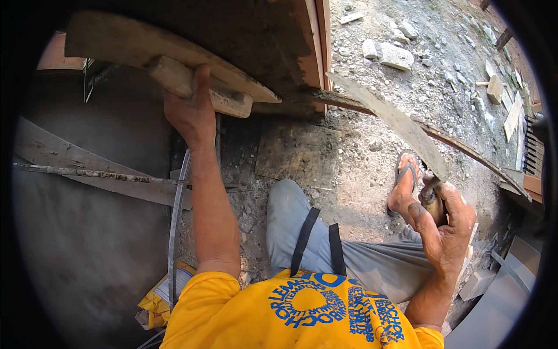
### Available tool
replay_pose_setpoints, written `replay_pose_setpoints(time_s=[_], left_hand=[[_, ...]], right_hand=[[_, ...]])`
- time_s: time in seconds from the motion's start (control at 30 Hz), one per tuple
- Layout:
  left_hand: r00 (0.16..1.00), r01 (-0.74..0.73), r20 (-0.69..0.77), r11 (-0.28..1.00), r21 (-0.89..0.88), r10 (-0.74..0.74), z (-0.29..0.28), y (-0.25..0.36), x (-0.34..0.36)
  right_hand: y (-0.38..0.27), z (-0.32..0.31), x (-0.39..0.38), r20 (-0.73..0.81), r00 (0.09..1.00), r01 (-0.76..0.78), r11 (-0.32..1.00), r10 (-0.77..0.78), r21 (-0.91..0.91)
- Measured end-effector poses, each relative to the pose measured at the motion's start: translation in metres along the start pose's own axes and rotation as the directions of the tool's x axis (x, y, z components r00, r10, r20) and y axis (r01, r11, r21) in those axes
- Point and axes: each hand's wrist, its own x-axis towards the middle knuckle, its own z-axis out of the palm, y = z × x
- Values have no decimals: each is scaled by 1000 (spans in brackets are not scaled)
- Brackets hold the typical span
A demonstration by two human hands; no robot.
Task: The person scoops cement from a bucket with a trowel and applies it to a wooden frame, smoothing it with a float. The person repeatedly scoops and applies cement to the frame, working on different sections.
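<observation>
My left hand (189,113) grips the handle of a long wooden float (125,42), raised at the upper left against the dark underside of an edge. My right hand (447,227) holds a metal trowel (401,125) by its worn handle, its grey, mortar-smeared blade pointing up and left. Behind the blade a long, narrow, dirty strip (476,158) runs from the dark corner down toward the right. My bent knee in grey trousers (288,215) and my sandaled foot (407,180) are below.
A square dirty board (296,157) lies on rubble-strewn ground. Broken blocks (397,57) and wood scraps (511,116) lie at right. A long board (75,157) and a metal strip (177,232) are at left, with a yellow sack (154,299). A pale sheet (500,308) is lower right.
</observation>
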Motion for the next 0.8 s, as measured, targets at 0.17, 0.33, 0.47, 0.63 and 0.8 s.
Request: replay_pose_setpoints(time_s=[0.17, 0.33, 0.47, 0.63, 0.8], left_hand=[[938, 269, 189, 954, 133, -290, 38, -89, -78], [977, 168, 136, 985, -29, -162, 45, -46, -78], [987, 125, 107, 991, -52, -118, 23, 3, -49], [996, 77, 30, 991, 108, -81, 39, 0, -62], [980, 130, 133, 985, 117, -145, 40, -2, -65]], right_hand=[[1, -4, 6, -20, 1000, -5, 998, 3, -66], [-1, -7, 17, -62, 998, -15, 997, 10, -79], [-3, -11, 13, -39, 993, -115, 991, 113, -68], [-2, -12, 1, -52, 999, 5, 999, -7, -33], [0, -19, -7, -52, 999, 15, 1000, -16, -21]])
